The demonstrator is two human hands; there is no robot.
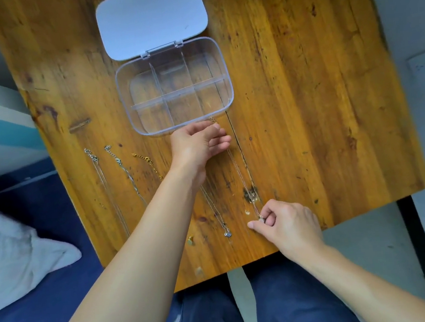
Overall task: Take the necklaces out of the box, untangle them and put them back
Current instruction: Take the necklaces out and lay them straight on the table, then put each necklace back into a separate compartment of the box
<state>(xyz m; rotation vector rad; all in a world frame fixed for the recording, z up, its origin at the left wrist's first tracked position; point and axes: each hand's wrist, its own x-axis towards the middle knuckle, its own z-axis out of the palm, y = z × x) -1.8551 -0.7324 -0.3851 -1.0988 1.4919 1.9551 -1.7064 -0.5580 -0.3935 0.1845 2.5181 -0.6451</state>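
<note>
Head view: a thin necklace [238,174] lies stretched on the desk [317,98] — left hand [199,146] pinching its clasp end [212,120] by the open box [125,99], right hand [290,223] its pendant [261,217]. Untangling looks done; refilling comes next.

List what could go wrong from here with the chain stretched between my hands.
1. The left forearm passes over the gold necklace and the blue-pendant necklace; withdrawing it might drag and re-tangle them.
2. The held necklace is very fine; with the right hand pinching its pendant and the left hand at its clasp end, a hard pull may snap it.
3. Pendants sit near the table edge and could slip off.
</note>
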